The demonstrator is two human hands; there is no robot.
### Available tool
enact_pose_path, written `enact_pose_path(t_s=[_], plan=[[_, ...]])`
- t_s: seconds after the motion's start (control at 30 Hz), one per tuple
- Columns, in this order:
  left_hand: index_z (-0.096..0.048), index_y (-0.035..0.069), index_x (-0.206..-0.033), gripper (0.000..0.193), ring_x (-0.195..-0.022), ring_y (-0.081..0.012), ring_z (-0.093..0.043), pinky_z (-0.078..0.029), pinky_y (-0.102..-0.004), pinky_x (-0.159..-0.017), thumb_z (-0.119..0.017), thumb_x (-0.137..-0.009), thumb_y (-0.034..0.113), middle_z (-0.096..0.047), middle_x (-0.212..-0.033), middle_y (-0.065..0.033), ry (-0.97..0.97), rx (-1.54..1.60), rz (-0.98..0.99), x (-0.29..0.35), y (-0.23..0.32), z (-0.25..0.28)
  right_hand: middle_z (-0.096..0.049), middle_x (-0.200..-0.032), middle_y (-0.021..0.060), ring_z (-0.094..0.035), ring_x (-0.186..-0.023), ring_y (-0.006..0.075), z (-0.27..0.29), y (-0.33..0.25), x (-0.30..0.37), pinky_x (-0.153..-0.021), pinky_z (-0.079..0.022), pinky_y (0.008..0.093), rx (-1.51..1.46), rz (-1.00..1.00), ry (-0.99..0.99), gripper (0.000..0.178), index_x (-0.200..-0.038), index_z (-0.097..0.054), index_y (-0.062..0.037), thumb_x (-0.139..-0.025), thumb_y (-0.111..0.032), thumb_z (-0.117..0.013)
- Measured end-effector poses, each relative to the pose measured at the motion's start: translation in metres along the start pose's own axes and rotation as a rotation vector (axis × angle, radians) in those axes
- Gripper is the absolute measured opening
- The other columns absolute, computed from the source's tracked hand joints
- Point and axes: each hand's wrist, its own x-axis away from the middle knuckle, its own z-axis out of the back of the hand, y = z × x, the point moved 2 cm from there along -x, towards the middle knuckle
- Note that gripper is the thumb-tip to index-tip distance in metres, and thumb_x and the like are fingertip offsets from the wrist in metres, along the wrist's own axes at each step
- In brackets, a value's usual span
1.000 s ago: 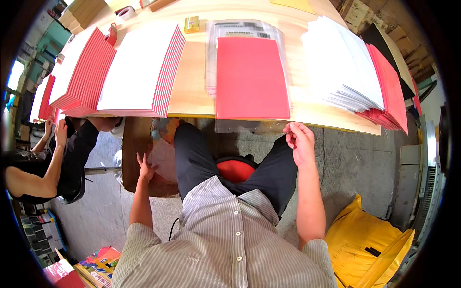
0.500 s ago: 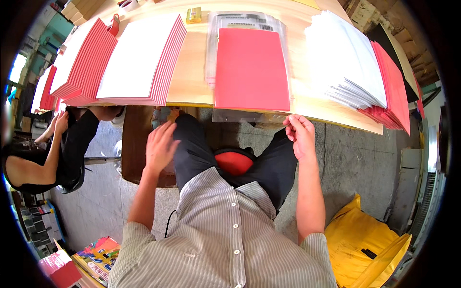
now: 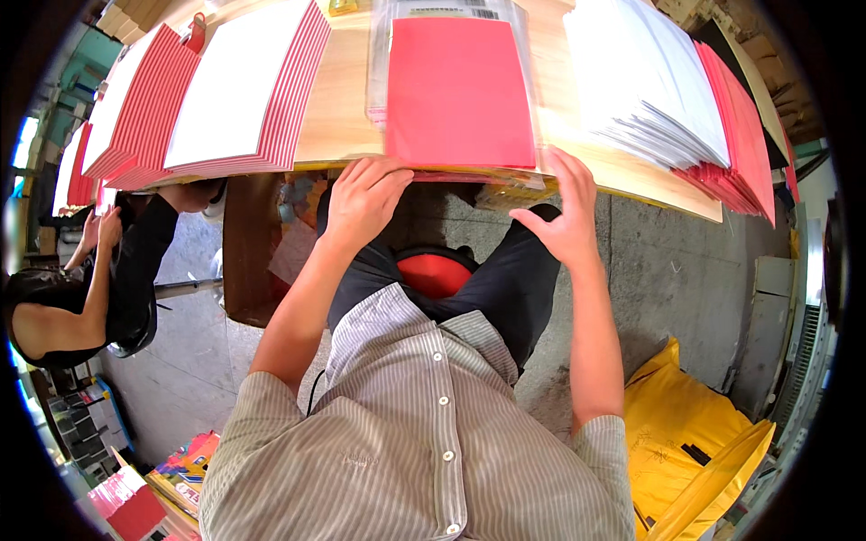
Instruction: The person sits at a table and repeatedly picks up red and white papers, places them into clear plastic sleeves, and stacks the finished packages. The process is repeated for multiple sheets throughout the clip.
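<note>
A flat red booklet or card (image 3: 460, 95) lies in front of me at the table's near edge. Beneath it and round its sides shows a clear plastic sleeve (image 3: 379, 68) with printed labels at the far end. My left hand (image 3: 365, 200) is at the near left corner of the red booklet, fingers stretched forward over the table edge; its thumb is mostly hidden. Beside the near right corner, my right hand (image 3: 568, 203) is open, fingers pointing forward and thumb held apart. I cannot tell whether either hand presses on the plastic.
Tall stacks of red-edged white booklets (image 3: 236, 86) stand at the left. At the right lies a fanned pile of white sleeves (image 3: 649, 81) with red ones (image 3: 735, 126) beside it. A yellow bag (image 3: 681, 433) is on the floor; another person (image 3: 86, 288) sits at far left.
My left hand has moved forward and right to the booklet's near corner. My right hand has gone from pinched fingers to open. The clear flap no longer hangs visibly past the edge.
</note>
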Motion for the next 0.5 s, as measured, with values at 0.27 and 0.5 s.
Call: enact_pose_path(t_s=[0.27,0.5], plan=[[-0.072,0.002,-0.092,0.01,-0.091,-0.0282,-0.068,-0.054,-0.0385,-0.082,-0.073,-0.083,0.006,-0.073,-0.094,-0.0095,-0.028,0.119,0.14,-0.012,-0.005,0.002,-0.067,-0.102,0.0047,-0.058,-0.104,0.0262,-0.032,0.032,-0.019,-0.094,-0.046,0.0378,-0.149,0.031,-0.075,0.019,-0.095,-0.073,-0.0037,-0.079,-0.011,-0.079],[-0.073,0.001,-0.092,0.011,-0.088,-0.0308,-0.066,-0.052,-0.0387,-0.079,-0.073,-0.085,0.01,-0.072,-0.089,-0.0119,-0.125,0.197,0.343,-0.03,-0.009,0.007,-0.066,-0.084,0.0064,-0.057,-0.09,0.0242,-0.031,0.033,-0.037,-0.082,-0.049,0.0366,-0.369,-0.267,-0.115,0.007,-0.084,-0.073,-0.0027,-0.081,-0.008,-0.077]])
